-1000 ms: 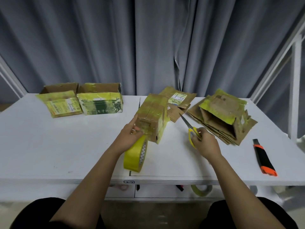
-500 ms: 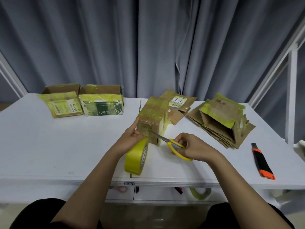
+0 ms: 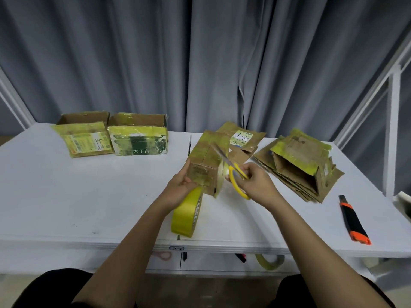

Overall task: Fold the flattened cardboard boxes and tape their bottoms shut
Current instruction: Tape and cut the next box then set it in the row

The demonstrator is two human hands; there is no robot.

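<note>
While the left hand (image 3: 181,187) steadies the folded cardboard box (image 3: 208,162) near the middle of the tabletop (image 3: 89,196), its fingers curl against the box's near end and over the yellow tape roll (image 3: 186,213), which stands on edge just below the box with a strip running up onto the cardboard. The right hand (image 3: 255,185) has its grip clenched around the yellow handles of the scissors (image 3: 233,171), whose blades point up and left across the box's taped side. Behind the box lies a flattened piece of cardboard bearing a white label (image 3: 241,137) with handwriting that reads roughly "15-1". Toward the right edge rests a stack of flattened boxes (image 3: 300,167), smeared with yellow tape. A black and orange utility knife (image 3: 353,220) lies near the front right corner. At the back left stand two finished boxes: one (image 3: 85,135) with a barcode label too small to read, the other (image 3: 140,135) printed green with the characters "木子言". A small tag (image 3: 176,248) on the tabletop's front edge reads "22".
</note>
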